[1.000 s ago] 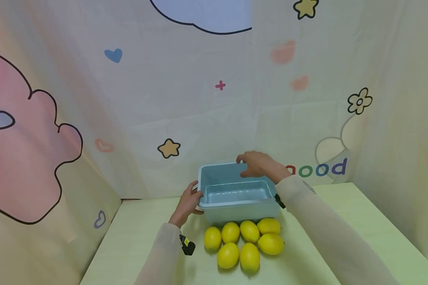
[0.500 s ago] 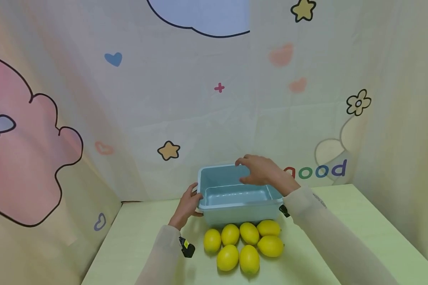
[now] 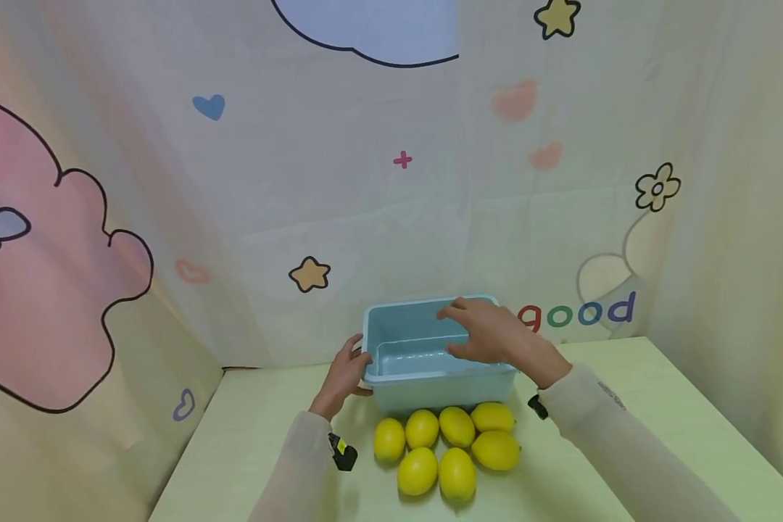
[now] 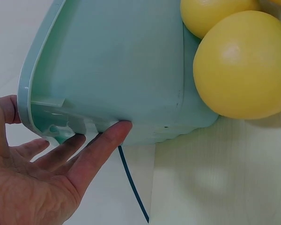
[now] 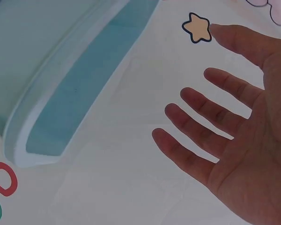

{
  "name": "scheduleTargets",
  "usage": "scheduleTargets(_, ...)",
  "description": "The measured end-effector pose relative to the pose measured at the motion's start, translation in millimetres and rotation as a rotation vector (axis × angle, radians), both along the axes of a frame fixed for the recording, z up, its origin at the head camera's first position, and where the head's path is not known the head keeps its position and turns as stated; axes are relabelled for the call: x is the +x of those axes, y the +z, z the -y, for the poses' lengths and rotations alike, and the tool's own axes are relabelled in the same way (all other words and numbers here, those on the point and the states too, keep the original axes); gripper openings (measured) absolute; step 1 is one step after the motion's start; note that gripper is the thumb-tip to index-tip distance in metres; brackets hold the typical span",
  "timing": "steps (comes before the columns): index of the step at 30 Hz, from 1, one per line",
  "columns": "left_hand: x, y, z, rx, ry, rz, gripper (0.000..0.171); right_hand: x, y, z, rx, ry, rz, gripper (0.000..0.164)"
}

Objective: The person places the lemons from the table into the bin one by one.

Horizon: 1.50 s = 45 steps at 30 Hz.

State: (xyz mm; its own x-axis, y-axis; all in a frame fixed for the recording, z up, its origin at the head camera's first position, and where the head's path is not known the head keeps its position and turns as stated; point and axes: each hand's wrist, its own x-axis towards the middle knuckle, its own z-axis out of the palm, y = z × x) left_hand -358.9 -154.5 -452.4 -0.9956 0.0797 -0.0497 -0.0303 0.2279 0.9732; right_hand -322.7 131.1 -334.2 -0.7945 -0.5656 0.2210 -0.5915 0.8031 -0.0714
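Note:
A light blue plastic bin [image 3: 440, 391] stands on the table, its open top facing up. My left hand [image 3: 346, 373] holds the bin's left end: in the left wrist view the thumb is at the rim and the fingers [image 4: 103, 147] lie against the outer end wall below it. In the head view my right hand [image 3: 489, 330] overlaps the bin's right half. The right wrist view shows this hand's fingers [image 5: 215, 115] spread, with nothing in them. Several yellow lemons [image 3: 457, 471] lie together in front of the bin, the nearest ones close to its front wall.
Behind the bin hangs a printed cloth [image 3: 431, 217], with more cloth at both sides. The pale green table [image 3: 267, 435] extends left and right of the bin. A black wrist device [image 3: 343, 453] sits by the left sleeve, another by the right.
My right hand has moved right and nearer, away from the bin's far rim, with its fingers still empty. The left hand, bin and lemons have stayed in place.

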Motion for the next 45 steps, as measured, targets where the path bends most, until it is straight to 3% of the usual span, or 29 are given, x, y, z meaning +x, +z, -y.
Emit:
scheduleTargets(5, -1.2, 1.7, 0, -0.006, 0.001, -0.008, 0.066, 7.6, -9.7, -2, 0.003, 0.022, -0.038, 0.050)
scheduleTargets(19, -0.7, -2.4, 1, -0.006, -0.004, -0.006, 0.066, 33.4, -38.0, -18, -0.031, 0.041, -0.039, 0.050)
scheduleTargets(32, 0.7, -1.0, 0, -0.021, 0.009, -0.001, 0.065, 53.9, -64.0, -30, -0.032, 0.055, 0.031, 0.049)
scheduleTargets(45, 3.3, 1.7, -1, -0.019, 0.013, -0.014, 0.065, 63.9, -90.6, -39, -0.016, 0.053, 0.131, 0.053)
